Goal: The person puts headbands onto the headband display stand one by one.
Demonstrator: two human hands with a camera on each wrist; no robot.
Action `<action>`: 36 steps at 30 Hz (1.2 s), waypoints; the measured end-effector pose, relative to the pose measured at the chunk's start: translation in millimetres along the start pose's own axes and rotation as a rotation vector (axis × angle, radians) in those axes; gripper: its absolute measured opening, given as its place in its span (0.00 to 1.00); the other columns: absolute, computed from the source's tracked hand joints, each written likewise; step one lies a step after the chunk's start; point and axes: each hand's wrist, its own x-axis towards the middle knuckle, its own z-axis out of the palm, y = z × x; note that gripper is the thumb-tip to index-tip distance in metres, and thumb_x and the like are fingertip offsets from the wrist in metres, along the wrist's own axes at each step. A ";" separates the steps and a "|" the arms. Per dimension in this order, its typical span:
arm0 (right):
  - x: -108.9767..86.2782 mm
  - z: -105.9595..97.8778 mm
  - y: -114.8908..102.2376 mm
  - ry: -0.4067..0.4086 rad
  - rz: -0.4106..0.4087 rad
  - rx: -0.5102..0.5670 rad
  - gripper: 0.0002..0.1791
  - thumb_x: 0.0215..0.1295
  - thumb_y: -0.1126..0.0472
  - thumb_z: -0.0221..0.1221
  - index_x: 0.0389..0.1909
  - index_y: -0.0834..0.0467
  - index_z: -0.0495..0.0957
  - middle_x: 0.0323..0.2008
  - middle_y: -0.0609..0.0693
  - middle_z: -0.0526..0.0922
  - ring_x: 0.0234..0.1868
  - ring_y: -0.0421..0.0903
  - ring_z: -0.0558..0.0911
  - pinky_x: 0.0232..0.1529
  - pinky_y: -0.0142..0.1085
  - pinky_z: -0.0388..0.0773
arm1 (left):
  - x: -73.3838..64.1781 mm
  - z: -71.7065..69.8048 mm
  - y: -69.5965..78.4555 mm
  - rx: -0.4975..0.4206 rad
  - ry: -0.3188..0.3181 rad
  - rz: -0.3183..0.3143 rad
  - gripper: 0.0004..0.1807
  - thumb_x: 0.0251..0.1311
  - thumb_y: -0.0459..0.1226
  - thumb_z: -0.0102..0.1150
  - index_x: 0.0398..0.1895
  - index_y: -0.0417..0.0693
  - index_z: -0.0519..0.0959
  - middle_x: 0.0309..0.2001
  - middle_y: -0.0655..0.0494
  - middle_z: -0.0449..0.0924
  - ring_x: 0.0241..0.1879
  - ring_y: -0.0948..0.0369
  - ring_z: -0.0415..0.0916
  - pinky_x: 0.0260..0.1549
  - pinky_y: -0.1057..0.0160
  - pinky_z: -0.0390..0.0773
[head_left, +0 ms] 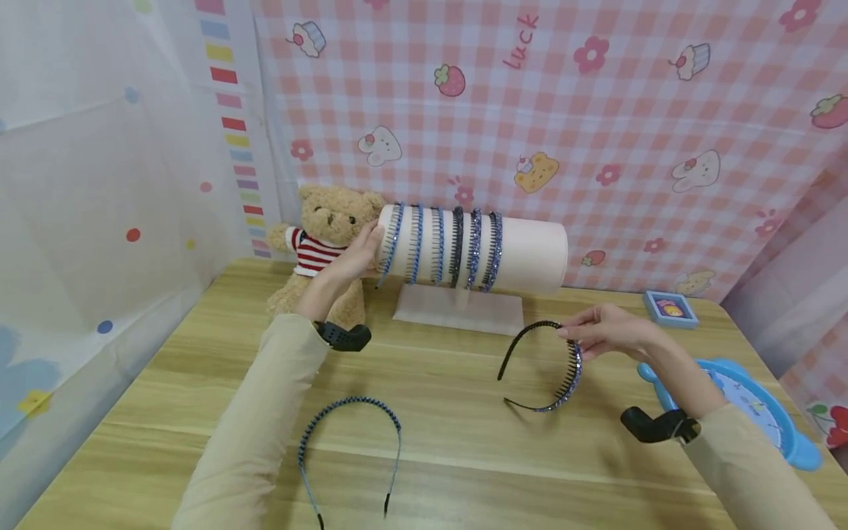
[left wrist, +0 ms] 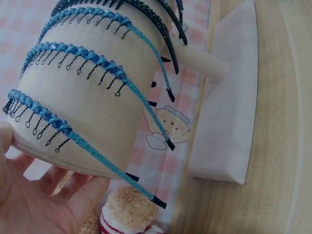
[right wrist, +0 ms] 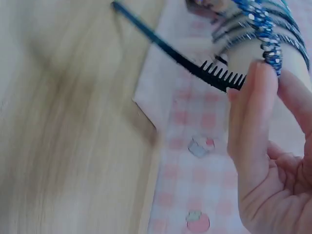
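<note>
A pale headband display stand (head_left: 533, 254) carries several headbands across its roll: blue braided ones (left wrist: 83, 58) at the left end, then a black one (head_left: 457, 246) and glittery blue ones (head_left: 493, 250). My left hand (head_left: 358, 254) grips the left end of the roll, its fingers on the end's edge (left wrist: 53, 195). To the right of the stand, my right hand (head_left: 606, 331) pinches a black-toothed headband with blue glitter (head_left: 573, 375) by its upper curve. Its free ends point left, in front of the stand's base (head_left: 457, 309). Another blue headband (head_left: 351, 401) lies on the table, nearer me.
A teddy bear (head_left: 318, 258) in a striped shirt sits just behind my left forearm. At the right are a blue clock-like toy (head_left: 755, 401), under my right wrist, and a small blue frame (head_left: 670, 309). A pink checked cloth (head_left: 424, 132) hangs behind the wooden table (head_left: 464, 456).
</note>
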 end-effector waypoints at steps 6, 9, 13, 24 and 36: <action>-6.4 -14.3 1.2 0.083 -0.031 0.183 0.36 0.68 0.56 0.50 0.64 0.77 0.49 0.32 0.40 0.77 0.29 0.32 0.80 0.40 0.29 0.81 | -2.6 -0.7 0.2 0.020 0.002 0.002 0.33 0.68 0.56 0.21 0.72 0.56 0.34 0.72 0.46 0.36 0.70 0.46 0.44 0.62 0.43 0.60; -6.8 -16.1 -4.6 0.163 -0.058 0.282 0.37 0.68 0.56 0.50 0.65 0.76 0.46 0.32 0.41 0.75 0.31 0.32 0.80 0.42 0.28 0.80 | -2.4 -0.9 0.4 0.011 0.002 0.000 0.32 0.69 0.55 0.21 0.72 0.56 0.34 0.72 0.46 0.37 0.69 0.46 0.44 0.62 0.42 0.60; -4.5 -16.3 -19.2 0.262 -0.094 0.407 0.40 0.66 0.54 0.53 0.66 0.74 0.45 0.38 0.45 0.71 0.33 0.31 0.80 0.42 0.26 0.79 | -2.2 -1.5 0.9 0.013 -0.004 0.002 0.33 0.69 0.56 0.21 0.72 0.57 0.34 0.72 0.46 0.36 0.70 0.46 0.44 0.63 0.42 0.59; 12.2 -8.9 -63.3 0.488 -0.224 0.451 0.39 0.56 0.54 0.63 0.60 0.70 0.55 0.24 0.41 0.81 0.25 0.36 0.82 0.35 0.30 0.82 | 0.6 -1.5 -0.9 -0.007 -0.002 0.008 0.32 0.69 0.55 0.22 0.72 0.56 0.34 0.71 0.44 0.38 0.69 0.45 0.46 0.63 0.43 0.59; 30.0 -11.6 -67.5 0.803 -0.282 -0.163 0.36 0.53 0.40 0.60 0.56 0.61 0.70 0.37 0.55 0.78 0.33 0.44 0.80 0.33 0.34 0.80 | -0.7 0.1 0.8 -0.014 -0.003 0.007 0.32 0.69 0.55 0.22 0.72 0.55 0.35 0.71 0.43 0.39 0.69 0.44 0.47 0.63 0.43 0.59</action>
